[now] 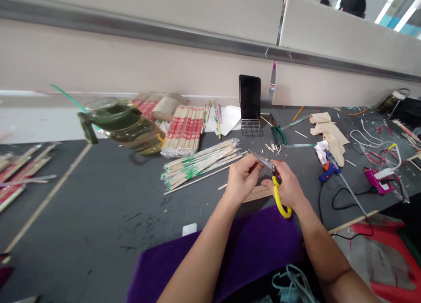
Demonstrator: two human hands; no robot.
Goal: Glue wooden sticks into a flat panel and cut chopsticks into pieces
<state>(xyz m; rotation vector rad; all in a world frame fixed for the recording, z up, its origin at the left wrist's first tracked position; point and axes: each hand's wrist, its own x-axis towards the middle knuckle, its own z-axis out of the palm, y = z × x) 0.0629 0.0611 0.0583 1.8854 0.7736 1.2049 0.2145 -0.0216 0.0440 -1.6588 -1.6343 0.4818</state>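
My right hand [287, 184] is closed on a pair of scissors [279, 201] with yellow handles, its blades pointing up and left. One handle loop hangs below the palm. My left hand [241, 178] is pinched closed right by the blades; whatever sits between its fingertips is too small to make out. Under my hands lies a flat row of thin wooden sticks [258, 194], partly covered by them. Left of my left hand is a pile of chopsticks in clear, green-printed wrappers [200, 162], with a loose stick [200, 179] along its near side.
Behind stand a phone [250, 97] on a wire holder, red-printed chopstick packs [184, 127] and a green-lidded jug [128, 125]. Rightward lie green-handled pliers [279, 134], a blue glue gun [329, 171], its cable and a pink power strip [378, 180]. Purple cloth [256, 237] covers the near edge.
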